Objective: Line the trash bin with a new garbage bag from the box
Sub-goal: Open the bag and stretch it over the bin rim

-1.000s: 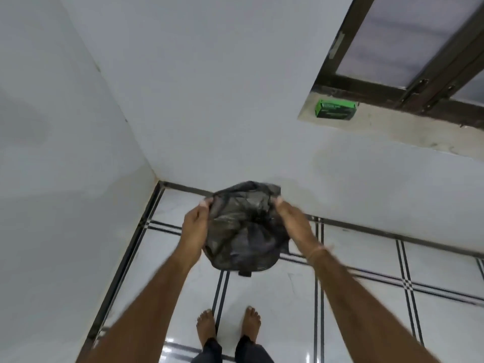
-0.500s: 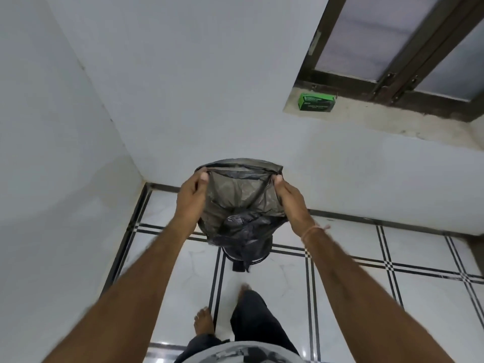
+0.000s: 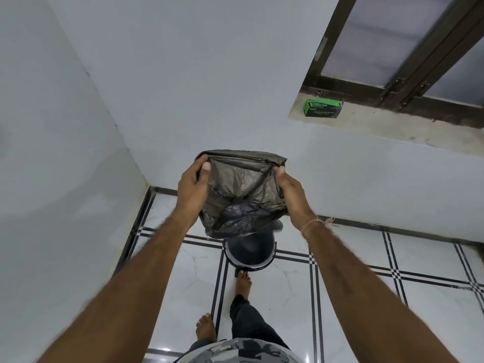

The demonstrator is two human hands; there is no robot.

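From the head camera, the person stands over the bin [image 3: 250, 254] with both arms stretched forward and down. The left hand [image 3: 192, 188] pinches the left side of the bag [image 3: 242, 195] rim, thumb on the inside, fingers curled over the outside. The right hand [image 3: 290, 196] does the same on the right side, closed on the plastic. Between the two hands the mouth of the bag is pulled wide, and its rim runs straight across from one hand to the other.

The bag hangs down from the hands, its long axis roughly vertical, and its crumpled bottom sags just over the bin's far edge. The bin sits on the floor [image 3: 353, 297] directly below and slightly nearer the person than the hands. Its round opening shows beneath the bag, and one bare foot rests at its base, perhaps on a pedal, though that is hard to make out.

Both hands look about equally far from the bin, one to each side of it. So the coming move, I would judge, is straight down and a little back toward the body, to drop the bag's bottom into the opening.

The box [image 3: 323, 107] lies on the sill [image 3: 392, 128], far beyond the right hand, up and to its right.
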